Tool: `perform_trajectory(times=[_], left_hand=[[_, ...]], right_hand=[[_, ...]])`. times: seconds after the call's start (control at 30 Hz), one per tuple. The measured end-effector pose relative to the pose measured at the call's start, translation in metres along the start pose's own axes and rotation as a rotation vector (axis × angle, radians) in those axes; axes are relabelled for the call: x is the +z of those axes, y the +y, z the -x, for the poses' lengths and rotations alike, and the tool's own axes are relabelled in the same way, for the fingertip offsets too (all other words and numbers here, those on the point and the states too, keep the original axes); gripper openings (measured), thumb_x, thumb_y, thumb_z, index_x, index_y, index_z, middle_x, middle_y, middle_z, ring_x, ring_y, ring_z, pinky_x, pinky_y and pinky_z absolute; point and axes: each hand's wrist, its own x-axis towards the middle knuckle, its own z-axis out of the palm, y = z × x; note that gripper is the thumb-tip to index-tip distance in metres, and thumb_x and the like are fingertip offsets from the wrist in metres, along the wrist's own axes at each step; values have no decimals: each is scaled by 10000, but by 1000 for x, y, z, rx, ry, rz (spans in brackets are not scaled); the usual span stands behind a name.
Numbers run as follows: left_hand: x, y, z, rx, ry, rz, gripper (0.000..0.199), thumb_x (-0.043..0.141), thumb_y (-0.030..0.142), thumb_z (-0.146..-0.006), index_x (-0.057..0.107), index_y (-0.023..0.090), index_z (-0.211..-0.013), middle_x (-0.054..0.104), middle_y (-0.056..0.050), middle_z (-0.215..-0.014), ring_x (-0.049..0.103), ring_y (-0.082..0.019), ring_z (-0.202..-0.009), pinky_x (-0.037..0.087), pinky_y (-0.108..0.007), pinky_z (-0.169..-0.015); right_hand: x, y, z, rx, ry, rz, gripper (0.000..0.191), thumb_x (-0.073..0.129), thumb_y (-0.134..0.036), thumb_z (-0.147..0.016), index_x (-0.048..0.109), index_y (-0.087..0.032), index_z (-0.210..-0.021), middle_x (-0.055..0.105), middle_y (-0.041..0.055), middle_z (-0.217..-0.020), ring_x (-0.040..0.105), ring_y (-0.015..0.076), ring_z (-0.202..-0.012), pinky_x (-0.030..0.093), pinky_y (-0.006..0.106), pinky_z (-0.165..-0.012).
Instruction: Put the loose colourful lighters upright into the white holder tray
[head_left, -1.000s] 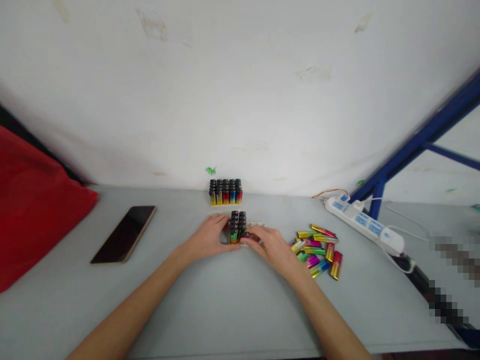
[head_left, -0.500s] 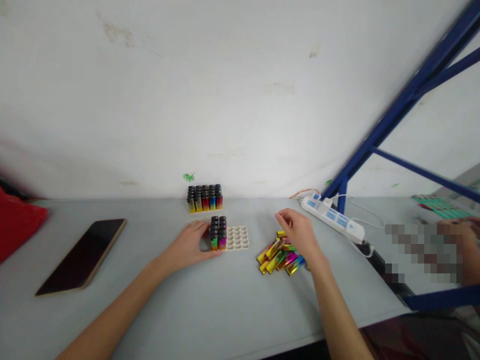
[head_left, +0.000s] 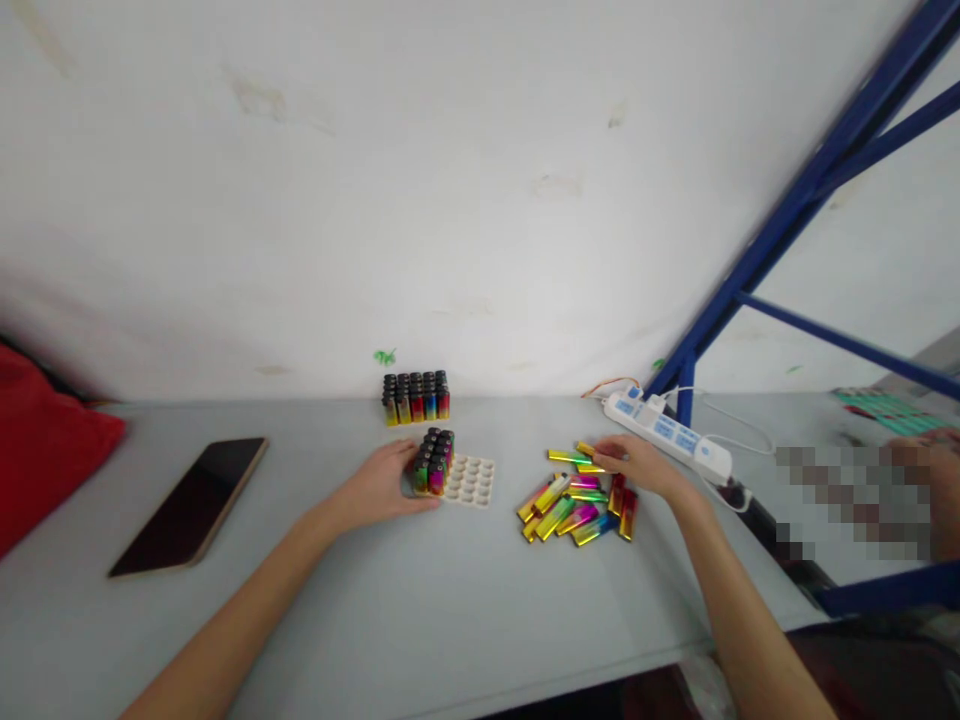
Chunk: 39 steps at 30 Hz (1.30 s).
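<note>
My left hand is curved round the left side of a pale tray with round hollows, fingers and thumb against it. Upright lighters with black tops and coloured bodies fill the tray's left part; its right part shows bare hollows. My right hand is over the upper right of a loose pile of shiny coloured lighters, fingertips pinched at a gold one. A block of upright lighters stands behind the tray, near the wall.
A dark phone lies at the left, beside a red bag. A white power strip with cables is at the right, by a blue metal frame. Another person's hand is at the far right.
My right hand has moved right and down onto the pile, uncovering more loose lighters. The tray is now slightly turned, with my left hand still on it.
</note>
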Motion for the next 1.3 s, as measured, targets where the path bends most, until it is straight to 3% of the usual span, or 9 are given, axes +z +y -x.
perform_trajectory(times=[0.27, 0.43, 0.6, 0.7, 0.83, 0.93, 1.03, 1.17, 1.3], left_hand=[[6, 7, -4, -81, -33, 65, 753, 926, 679, -638, 783, 213, -1213, 764, -171, -1290, 691, -458, -1258, 533, -608, -1176], [5, 7, -2, -80, -38, 55, 844, 970, 652, -629, 764, 148, -1274, 752, -207, -1330, 686, -449, -1282, 519, -567, -1201], [7, 5, 0, -51, -21, 30, 853, 972, 667, -654, 746, 177, -1315, 754, -181, -1368, 694, -419, -1289, 522, -531, -1201], [8, 2, 1, -37, 2, 11, 844, 974, 670, -659, 748, 172, -1301, 762, -169, -1338, 706, -412, -1266, 543, -520, -1172], [9, 1, 2, -22, 11, 13, 817, 981, 658, -664, 749, 181, -1286, 773, -152, -1297, 721, -395, -1220, 560, -513, -1136], [9, 2, 2, -25, 6, 13, 817, 983, 669, -655, 750, 191, -1274, 773, -150, -1294, 716, -397, -1230, 550, -506, -1140], [9, 2, 2, -25, 6, 18, 782, 980, 679, -648, 761, 199, -1225, 782, -146, -1261, 718, -398, -1214, 554, -500, -1119], [9, 2, 2, -22, 8, 43, 775, 972, 695, -642, 763, 213, -1212, 780, -141, -1262, 717, -394, -1207, 558, -492, -1103], [8, 2, 1, -37, -11, 31, 757, 959, 697, -661, 763, 196, -1193, 780, -150, -1233, 718, -404, -1194, 566, -503, -1086]], right_hand=[[15, -2, -4, -15, 138, 9, 477, 621, -703, -919, 666, -229, -906, 790, 98, -848, 703, 266, -759, 526, 378, -717], [22, -42, -15, -87, 260, -176, 491, 526, -700, -987, 651, -226, -1021, 653, 1, -672, 596, 214, -621, 467, 348, -643], [56, -118, -41, -177, 158, -483, 542, 760, -741, -853, 739, -205, -928, 725, 36, -812, 585, 184, -684, 447, 311, -636], [89, -154, -51, -171, 147, -692, 639, 683, -855, -853, 645, -223, -762, 656, 19, -723, 585, 189, -680, 477, 318, -655], [123, -174, -46, -197, -9, -909, 644, 580, -888, -918, 595, -246, -871, 612, -14, -721, 618, 187, -659, 523, 330, -691], [136, -174, -36, -191, -129, -983, 604, 583, -868, -930, 574, -265, -972, 509, -68, -663, 503, 156, -544, 450, 299, -579], [144, -172, -29, -119, -78, -931, 575, 561, -842, -939, 520, -274, -857, 378, -87, -614, 334, 137, -508, 310, 283, -499], [147, -173, -28, -64, 107, -669, 527, 538, -701, -944, 424, -268, -667, 370, -54, -597, 350, 143, -584, 267, 296, -547], [145, -177, -30, -44, 164, -512, 439, 494, -589, -896, 379, -271, -615, 361, -53, -571, 366, 139, -585, 244, 302, -571]])
